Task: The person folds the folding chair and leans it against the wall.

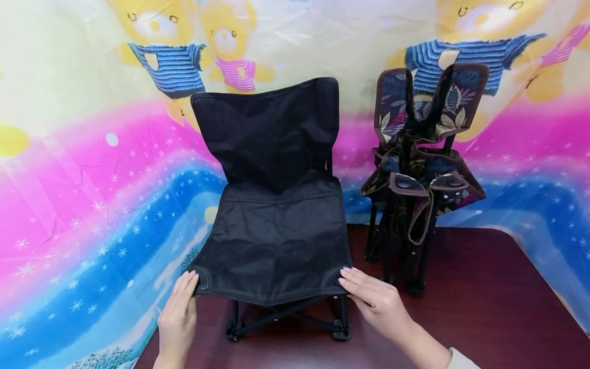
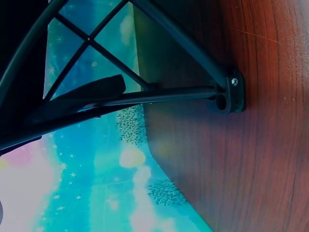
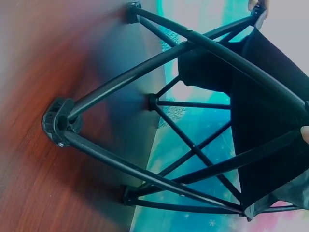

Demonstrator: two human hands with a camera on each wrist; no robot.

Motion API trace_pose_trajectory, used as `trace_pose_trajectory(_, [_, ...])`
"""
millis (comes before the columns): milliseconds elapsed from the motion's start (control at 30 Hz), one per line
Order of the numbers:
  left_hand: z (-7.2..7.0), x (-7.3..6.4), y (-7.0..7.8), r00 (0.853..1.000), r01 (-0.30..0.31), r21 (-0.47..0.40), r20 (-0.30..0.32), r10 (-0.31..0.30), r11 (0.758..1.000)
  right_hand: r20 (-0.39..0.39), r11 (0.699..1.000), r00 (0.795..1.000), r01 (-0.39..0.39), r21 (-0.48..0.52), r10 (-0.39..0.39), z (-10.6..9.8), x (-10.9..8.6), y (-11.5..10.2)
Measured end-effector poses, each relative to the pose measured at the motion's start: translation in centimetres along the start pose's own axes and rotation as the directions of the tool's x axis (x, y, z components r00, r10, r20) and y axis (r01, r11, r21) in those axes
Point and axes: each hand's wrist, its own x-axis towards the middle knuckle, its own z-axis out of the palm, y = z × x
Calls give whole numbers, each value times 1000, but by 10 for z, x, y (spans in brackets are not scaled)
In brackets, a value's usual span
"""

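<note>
A black folding chair (image 1: 281, 230) stands unfolded on the table in the head view, its fabric seat spread and its backrest upright. At the seat's front left corner, my left hand (image 1: 178, 312) pinches the fabric edge, fingers on top. My right hand (image 1: 375, 302) holds the front right corner the same way, with the thumb lower at the side. From below, the right wrist view shows the crossed metal legs (image 3: 193, 43) and a plastic foot (image 3: 60, 123) on the table. Another foot (image 2: 227, 94) appears in the left wrist view.
A second folding chair (image 1: 421, 154) with a dark leaf-patterned fabric stands partly folded at the right on the dark red wooden table (image 1: 498, 297). Behind both hangs a colourful backdrop cloth (image 1: 92, 205) printed with bears and snowflakes. Its lower part meets the table's left and back edges.
</note>
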Motion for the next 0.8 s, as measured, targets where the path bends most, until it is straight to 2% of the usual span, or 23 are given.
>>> trace_pose_trajectory(33, [-6,10,12,1000,3,-1,7,-3,1000,0,1000,1000,-3,-2,3,0,0,0])
trace_pose_trajectory(100, [-23,39,48,1000,18,-4,16,-18,1000,-1,1000,1000,-6,-6,6,0,1,-1])
trace_pose_trajectory(200, [-25,45,54,1000,17,-7,9,-17,1000,-5,1000,1000,-5,-13,5,0,2,-1])
trace_pose_trajectory(233, [-31,55,65,1000,18,2,13,-18,1000,-7,1000,1000,-3,-13,3,0,2,-2])
trace_pose_trajectory(600, [-30,59,71,1000,12,8,-9,-12,1000,-24,1000,1000,17,-13,-17,-1,10,-3])
trace_pose_trajectory(800, [-30,64,78,1000,10,-28,-22,-10,1000,-18,999,1000,-1,-44,0,-2,14,-3])
